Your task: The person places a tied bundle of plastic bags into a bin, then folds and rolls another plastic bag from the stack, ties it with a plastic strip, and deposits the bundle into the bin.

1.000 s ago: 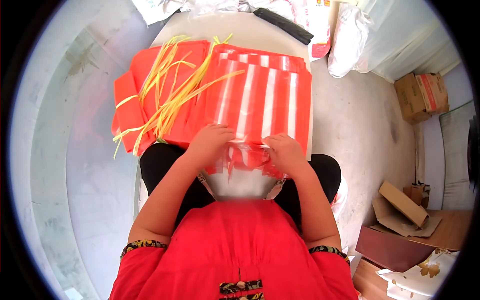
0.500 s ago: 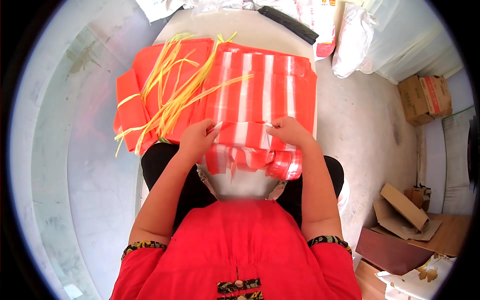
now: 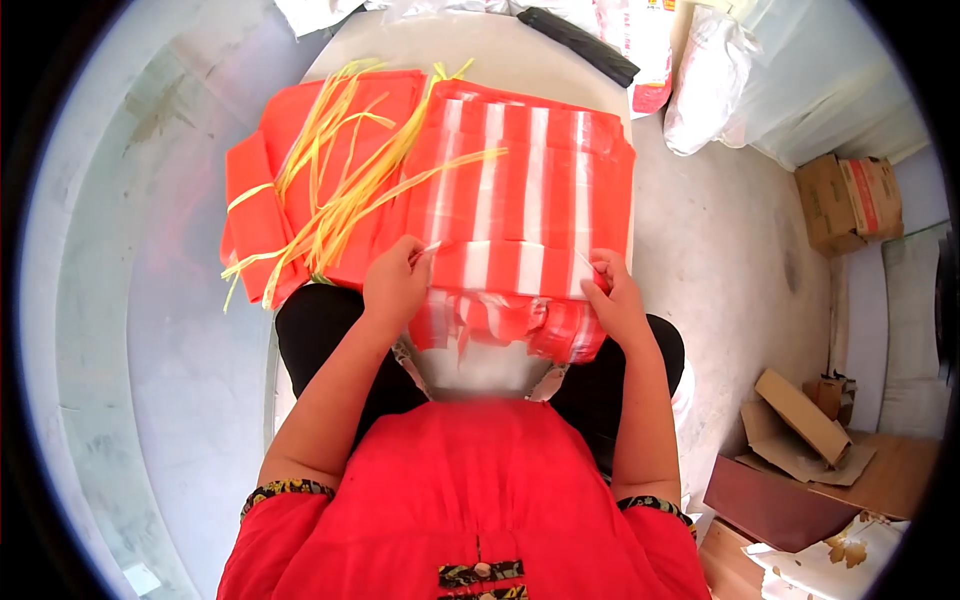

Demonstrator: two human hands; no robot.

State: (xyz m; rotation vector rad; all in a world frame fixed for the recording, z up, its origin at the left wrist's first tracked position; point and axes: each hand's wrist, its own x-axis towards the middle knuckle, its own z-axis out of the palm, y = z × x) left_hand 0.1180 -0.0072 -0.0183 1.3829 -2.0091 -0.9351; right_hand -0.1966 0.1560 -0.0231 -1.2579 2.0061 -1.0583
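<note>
A stack of red-and-white striped plastic bags (image 3: pixel 510 180) lies in front of me on the table. My left hand (image 3: pixel 396 282) pinches the near left edge of the top bag. At its near right edge, my right hand (image 3: pixel 618 292) is closed on the same bag, thumb against fingers. The edge stretches fairly straight between both hands. Crumpled striped plastic (image 3: pixel 500 322) hangs over the table's near edge, just below my hands. Left of the stack, yellow plastic strips (image 3: pixel 345 215) lie loose across folded red plastic bags (image 3: pixel 300 115).
A long black item (image 3: pixel 578 46) lies at the table's (image 3: pixel 440 40) far end. White sacks (image 3: pixel 708 80) stand behind it. On the right are a cardboard box (image 3: pixel 848 203) and opened cardboard (image 3: pixel 800 430) on a brown cabinet (image 3: pixel 770 500). My knees flank the table's near end.
My right hand has slid to the right along the bag's near edge, widening the gap between my hands. My left hand has barely moved and keeps its pinch.
</note>
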